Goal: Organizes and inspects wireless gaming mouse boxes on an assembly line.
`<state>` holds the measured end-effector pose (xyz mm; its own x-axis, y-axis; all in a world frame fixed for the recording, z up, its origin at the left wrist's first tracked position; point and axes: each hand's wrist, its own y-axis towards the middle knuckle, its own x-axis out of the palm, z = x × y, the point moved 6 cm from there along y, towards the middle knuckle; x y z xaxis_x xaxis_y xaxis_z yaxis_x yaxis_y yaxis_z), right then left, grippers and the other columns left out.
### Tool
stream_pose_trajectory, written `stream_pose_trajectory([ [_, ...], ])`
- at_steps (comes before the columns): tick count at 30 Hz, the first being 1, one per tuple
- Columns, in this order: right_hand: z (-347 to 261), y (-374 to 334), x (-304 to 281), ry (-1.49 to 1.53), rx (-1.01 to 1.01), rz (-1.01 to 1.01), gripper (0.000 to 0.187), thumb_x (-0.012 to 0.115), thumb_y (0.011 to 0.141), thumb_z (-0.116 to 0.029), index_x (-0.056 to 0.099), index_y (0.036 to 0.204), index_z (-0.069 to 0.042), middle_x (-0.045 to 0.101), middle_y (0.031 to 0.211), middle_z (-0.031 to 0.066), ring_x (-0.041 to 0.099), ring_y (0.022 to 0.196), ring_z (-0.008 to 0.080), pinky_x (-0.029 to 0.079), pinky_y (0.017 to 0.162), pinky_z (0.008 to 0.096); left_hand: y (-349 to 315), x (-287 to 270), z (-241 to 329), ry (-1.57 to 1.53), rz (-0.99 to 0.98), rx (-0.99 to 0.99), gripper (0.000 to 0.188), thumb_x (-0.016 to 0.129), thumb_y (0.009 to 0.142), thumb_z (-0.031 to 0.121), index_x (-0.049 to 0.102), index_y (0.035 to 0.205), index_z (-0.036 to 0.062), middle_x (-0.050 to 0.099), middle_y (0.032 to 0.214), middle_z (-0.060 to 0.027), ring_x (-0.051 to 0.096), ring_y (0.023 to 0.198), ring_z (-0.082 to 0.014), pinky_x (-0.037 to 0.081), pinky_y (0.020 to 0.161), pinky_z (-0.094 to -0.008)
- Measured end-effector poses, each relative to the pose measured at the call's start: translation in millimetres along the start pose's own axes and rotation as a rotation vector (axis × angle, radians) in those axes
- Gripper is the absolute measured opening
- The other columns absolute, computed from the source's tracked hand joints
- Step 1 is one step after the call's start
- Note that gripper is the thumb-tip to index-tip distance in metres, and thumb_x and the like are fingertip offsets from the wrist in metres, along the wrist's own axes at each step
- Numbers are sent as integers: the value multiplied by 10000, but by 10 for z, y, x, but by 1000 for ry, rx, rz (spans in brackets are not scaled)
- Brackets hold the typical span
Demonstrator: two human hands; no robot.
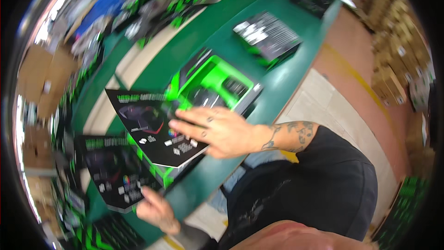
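Pushing unevenly could skew the right panel (pixel 147 125) under the open, splayed right hand (pixel 221 131), or crease the left panel (pixel 107 171) at the left hand (pixel 157 209), whose grip is unclear.

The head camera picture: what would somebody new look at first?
Probably the bright green tray near the middle, vivid against dark things. Next, the right hand, fingers spread over a black printed panel, with a tattooed forearm behind it. Then maybe the brown cartons piled at upper right.
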<state>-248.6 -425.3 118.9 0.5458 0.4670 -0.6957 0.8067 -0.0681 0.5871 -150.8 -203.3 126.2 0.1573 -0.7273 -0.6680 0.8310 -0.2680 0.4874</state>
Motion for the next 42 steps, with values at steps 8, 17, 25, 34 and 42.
stream_pose_trajectory([
  [8,-269,-446,198,-108,-128,268,396,588,753,-172,612,1139,-255,571,1216,48,559,1053,202,467,839,324,-698,156,-871,-422,195,228,412,423,944,280,548,1077,-89,583,1088,-216,626,832,-337,499,727,-355],
  [17,-152,-747,296,-61,-288,324,346,622,767,-238,633,1099,-336,582,1192,-5,549,1051,177,469,838,304,-922,516,-588,-411,-39,136,394,505,891,283,555,1071,-64,563,1031,-174,604,733,-277,480,664,-339],
  [25,33,-737,350,564,-202,172,284,552,809,-83,626,1083,-69,518,1242,160,544,1068,274,456,892,390,-805,674,-545,-199,-10,121,332,570,847,258,601,1049,-3,576,928,-119,579,697,-230,451,610,-316],
  [34,9,-389,83,279,188,246,297,505,897,-68,505,1145,95,551,1161,161,530,1011,179,396,887,264,-817,673,-340,-232,-66,172,280,643,797,231,652,1023,65,591,812,-57,552,656,-178,420,550,-290],
  [42,339,76,79,457,315,470,681,536,812,94,178,1388,32,304,1399,184,352,1259,223,285,1041,334,33,68,145,173,-233,601,567,697,687,415,582,1184,168,513,1246,-91,514,1084,-292,404,860,-395],
])
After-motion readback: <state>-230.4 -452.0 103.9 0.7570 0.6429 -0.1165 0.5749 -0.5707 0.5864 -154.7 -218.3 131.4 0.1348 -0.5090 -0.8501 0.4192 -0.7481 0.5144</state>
